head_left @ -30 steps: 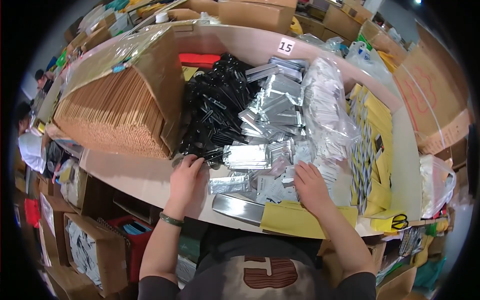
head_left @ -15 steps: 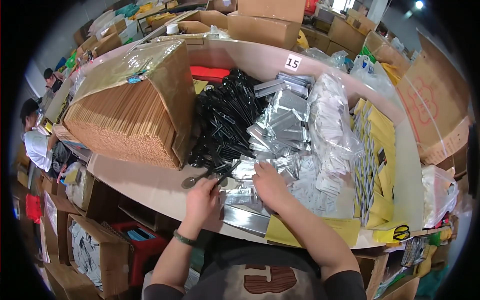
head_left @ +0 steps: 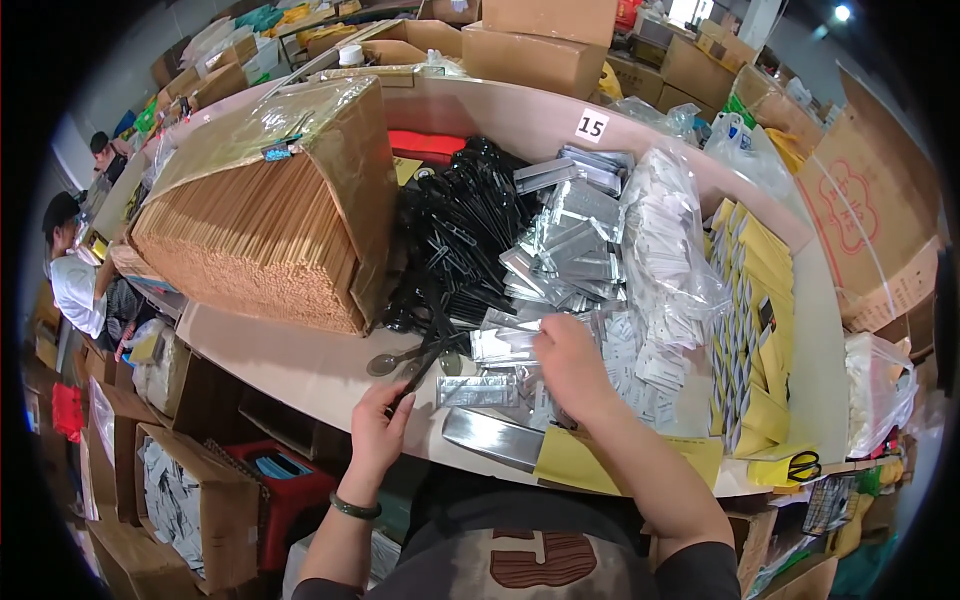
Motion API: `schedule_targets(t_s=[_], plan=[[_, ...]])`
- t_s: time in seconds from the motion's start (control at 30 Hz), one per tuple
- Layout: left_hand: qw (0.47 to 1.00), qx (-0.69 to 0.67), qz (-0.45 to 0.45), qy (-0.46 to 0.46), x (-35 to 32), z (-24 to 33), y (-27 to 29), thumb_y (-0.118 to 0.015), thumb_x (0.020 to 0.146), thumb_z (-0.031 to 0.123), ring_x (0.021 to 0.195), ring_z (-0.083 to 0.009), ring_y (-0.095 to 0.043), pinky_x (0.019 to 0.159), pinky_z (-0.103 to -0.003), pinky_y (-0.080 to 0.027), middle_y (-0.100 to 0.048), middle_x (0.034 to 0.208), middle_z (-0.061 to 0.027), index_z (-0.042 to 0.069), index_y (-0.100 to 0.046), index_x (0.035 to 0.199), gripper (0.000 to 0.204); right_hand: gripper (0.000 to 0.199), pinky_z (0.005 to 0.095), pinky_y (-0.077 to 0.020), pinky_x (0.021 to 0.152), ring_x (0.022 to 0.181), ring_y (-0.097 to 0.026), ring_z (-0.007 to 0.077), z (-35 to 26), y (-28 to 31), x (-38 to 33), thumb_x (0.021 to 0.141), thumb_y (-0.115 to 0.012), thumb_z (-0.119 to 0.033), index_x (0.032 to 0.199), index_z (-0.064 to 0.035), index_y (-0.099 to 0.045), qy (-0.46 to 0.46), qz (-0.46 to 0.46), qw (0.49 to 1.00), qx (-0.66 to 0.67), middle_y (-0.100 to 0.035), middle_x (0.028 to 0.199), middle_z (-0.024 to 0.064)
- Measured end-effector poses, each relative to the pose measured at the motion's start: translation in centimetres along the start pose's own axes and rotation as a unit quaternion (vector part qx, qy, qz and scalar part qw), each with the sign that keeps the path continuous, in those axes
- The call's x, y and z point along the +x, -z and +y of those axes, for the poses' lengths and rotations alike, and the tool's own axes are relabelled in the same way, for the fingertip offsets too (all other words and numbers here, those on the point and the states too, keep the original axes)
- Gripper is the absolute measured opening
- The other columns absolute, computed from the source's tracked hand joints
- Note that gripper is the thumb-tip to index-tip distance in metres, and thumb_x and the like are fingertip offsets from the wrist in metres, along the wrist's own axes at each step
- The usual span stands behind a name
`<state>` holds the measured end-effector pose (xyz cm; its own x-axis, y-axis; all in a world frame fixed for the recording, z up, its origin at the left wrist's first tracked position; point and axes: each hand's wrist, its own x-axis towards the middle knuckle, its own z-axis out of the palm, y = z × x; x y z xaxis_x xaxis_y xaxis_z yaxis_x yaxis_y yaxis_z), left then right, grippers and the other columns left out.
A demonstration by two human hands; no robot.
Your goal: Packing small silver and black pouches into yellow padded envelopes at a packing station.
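My left hand (head_left: 380, 425) is closed around the end of a long, thin black plastic utensil (head_left: 412, 380), which slants up toward the pile. Its far end merges with other dark pieces. At the table's middle, my right hand (head_left: 572, 365) has its fingers bent and pinched at the right end of a flat silver packet (head_left: 503, 346). Another clear-and-silver packet (head_left: 478, 391) lies just below it. Dark see-through spoons (head_left: 383, 365) rest left of the packets. Behind them spreads a heap of black plastic utensils (head_left: 460, 225), beside a pile of silver packets (head_left: 575, 225).
A large carton (head_left: 250, 235) packed with thin wooden sticks stands at the left. White sachets (head_left: 660, 230) in a clear bag and yellow packets (head_left: 755, 330) fill the right side. A metal strip (head_left: 490, 437), yellow sheet (head_left: 625, 460) and scissors (head_left: 803, 466) lie along the front edge.
My left hand has drawn back toward the front edge with the black utensil, away from the packets. My right hand has shifted slightly right, its fingers more curled.
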<state>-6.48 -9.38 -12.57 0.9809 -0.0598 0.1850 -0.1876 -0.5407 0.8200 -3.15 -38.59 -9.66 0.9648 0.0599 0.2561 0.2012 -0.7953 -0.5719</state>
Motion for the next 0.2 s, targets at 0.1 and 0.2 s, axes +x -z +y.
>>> schedule_targets(t_s=[0.1,0.2], plan=[[0.999,-0.031,-0.017,0.039,-0.6,0.3,0.4,-0.072,0.088,0.007,0.074,-0.0159,-0.059,0.070,-0.026,-0.048,-0.062,0.082,-0.0063,0.000,-0.071,0.106,0.019,0.014,0.0448,-0.0475,0.082,0.096,-0.061,0.0336,0.7,3.0,-0.2,0.073,-0.067,-0.008,0.085,-0.0008,-0.066,0.149,0.073,0.975,-0.149,-0.065,0.098,0.0136],[0.999,-0.034,-0.038,0.013,-0.9,-0.4,0.2,-0.070,0.089,0.006,0.077,-0.0161,-0.061,0.071,-0.027,-0.048,-0.064,0.085,-0.0070,0.001,-0.072,0.108,0.019,0.018,0.0494,-0.0450,0.088,0.105,-0.059,0.0345,1.4,5.4,0.7,0.067,-0.069,-0.005,0.085,-0.0037,-0.071,-0.028,-0.107,0.974,-0.197,-0.067,0.110,0.0192]])
